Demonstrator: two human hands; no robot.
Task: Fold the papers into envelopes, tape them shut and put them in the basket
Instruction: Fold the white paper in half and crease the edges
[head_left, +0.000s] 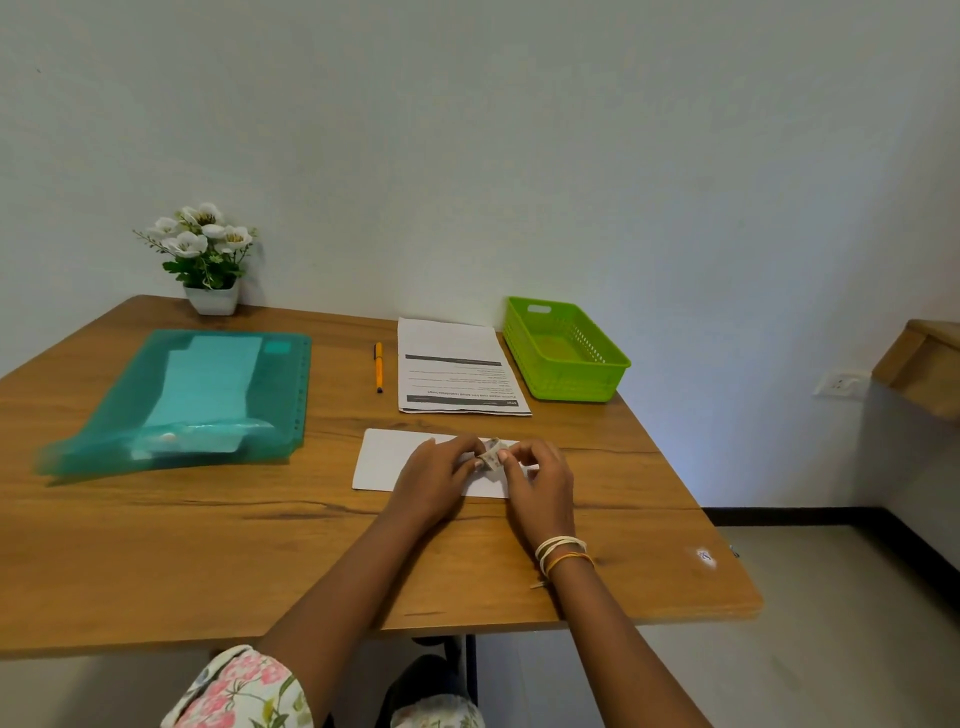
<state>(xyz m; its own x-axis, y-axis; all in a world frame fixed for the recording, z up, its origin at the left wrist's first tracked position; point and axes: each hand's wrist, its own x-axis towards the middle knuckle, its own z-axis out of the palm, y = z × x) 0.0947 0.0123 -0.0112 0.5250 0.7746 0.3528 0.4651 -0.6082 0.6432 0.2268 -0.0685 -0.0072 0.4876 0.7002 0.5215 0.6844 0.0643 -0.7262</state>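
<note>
A white folded paper (387, 457) lies flat on the wooden table (208, 545) in front of me. Above its right part, my left hand (434, 480) and my right hand (540, 478) both pinch a small roll of clear tape (491, 454) between fingertips. A stack of printed papers (457, 369) lies behind the folded one. The green plastic basket (566, 348) stands at the back right, and nothing shows inside it.
A teal plastic folder (182, 400) with sheets inside covers the left of the table. An orange pen (378, 366) lies left of the printed stack. A white pot of flowers (208, 254) stands at the back by the wall. The table's right edge (727, 519) drops to the floor.
</note>
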